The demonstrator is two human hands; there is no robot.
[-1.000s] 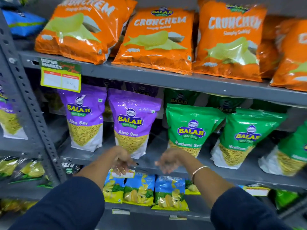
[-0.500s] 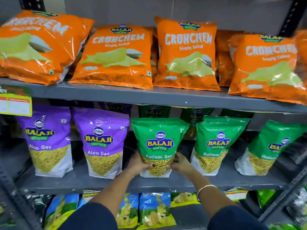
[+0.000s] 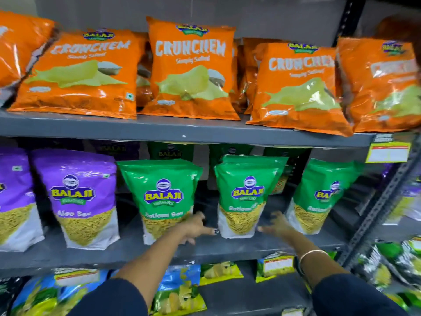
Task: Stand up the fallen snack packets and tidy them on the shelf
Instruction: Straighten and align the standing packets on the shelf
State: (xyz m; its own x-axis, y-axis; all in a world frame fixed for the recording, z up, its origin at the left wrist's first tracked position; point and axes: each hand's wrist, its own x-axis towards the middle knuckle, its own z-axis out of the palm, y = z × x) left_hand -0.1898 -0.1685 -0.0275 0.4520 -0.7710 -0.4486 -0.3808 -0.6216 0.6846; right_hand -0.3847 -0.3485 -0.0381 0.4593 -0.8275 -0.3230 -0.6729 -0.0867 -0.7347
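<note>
On the middle shelf (image 3: 159,249) stand green Ratlami Sev packets: a left one (image 3: 160,197), a middle one (image 3: 247,192) and a right one (image 3: 321,195). Purple Aloo Sev packets (image 3: 79,195) stand to their left. My left hand (image 3: 196,226) is open, fingers spread, between the left and middle green packets, its thumb tip at the middle packet's lower left corner. My right hand (image 3: 276,225) is open and blurred just beside that packet's lower right corner. Neither hand grips anything.
Orange Crunchem bags (image 3: 191,69) lean along the top shelf (image 3: 182,131). Blue and yellow-green chip packets (image 3: 180,290) lie on the bottom shelf. A yellow price tag (image 3: 388,152) hangs at the right; a perforated upright (image 3: 385,201) borders the bay.
Both hands let go of the left green packet and shifted right to flank the middle green packet. The view panned to the right along the shelf.
</note>
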